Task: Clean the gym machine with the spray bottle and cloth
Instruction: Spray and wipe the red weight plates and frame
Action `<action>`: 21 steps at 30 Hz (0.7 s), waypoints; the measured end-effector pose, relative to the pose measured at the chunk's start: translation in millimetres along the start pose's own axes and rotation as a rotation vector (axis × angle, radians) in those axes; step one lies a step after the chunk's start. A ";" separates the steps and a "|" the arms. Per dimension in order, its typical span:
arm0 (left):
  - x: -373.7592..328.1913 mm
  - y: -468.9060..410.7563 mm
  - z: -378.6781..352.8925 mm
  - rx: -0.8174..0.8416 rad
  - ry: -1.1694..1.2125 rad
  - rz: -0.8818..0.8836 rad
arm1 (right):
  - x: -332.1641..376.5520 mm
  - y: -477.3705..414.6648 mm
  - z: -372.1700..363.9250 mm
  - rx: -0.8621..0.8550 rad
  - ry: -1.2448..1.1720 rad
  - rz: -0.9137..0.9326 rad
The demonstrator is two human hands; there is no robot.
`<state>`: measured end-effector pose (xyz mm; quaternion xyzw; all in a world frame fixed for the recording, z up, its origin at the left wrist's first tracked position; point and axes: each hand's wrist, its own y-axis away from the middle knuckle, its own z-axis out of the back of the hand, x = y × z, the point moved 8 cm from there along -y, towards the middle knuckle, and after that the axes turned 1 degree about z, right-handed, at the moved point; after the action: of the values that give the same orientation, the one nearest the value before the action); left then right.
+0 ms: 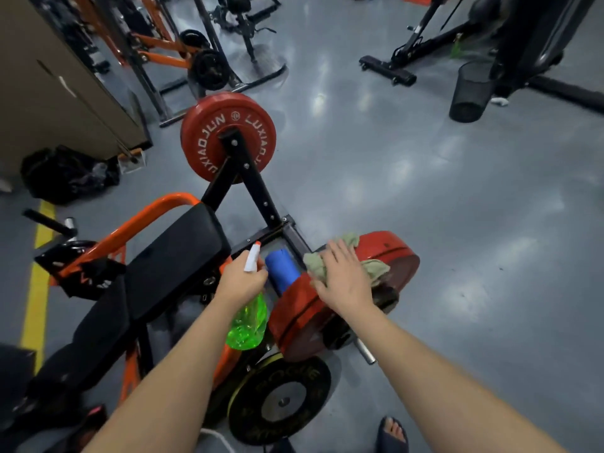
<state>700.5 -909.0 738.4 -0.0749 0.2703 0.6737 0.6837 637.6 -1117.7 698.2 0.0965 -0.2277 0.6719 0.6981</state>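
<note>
Two tools engaged, lower centre: spray bottle [247, 323] gripped in left hand [240, 282], nozzle up-frame; cloth [315, 265] pressed under flat right hand [343, 279] on red plate [400, 256], just right.

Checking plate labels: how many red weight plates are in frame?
2. The far red plate sits at the machine's far end, white-lettered. The near red plate lies under the cloth and right hand; it may be a stacked pair, unclear.

Cloth [315, 267] partly beneath right hand [343, 279].
</note>
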 end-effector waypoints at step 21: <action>65.9 -38.5 1.2 0.275 0.258 -0.242 | -3.7 13.4 14.7 -0.212 -0.144 -0.442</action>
<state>734.3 -853.5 698.3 -0.0983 0.4336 0.5287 0.7230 621.7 -1126.4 707.2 0.1181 -0.3192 0.4666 0.8163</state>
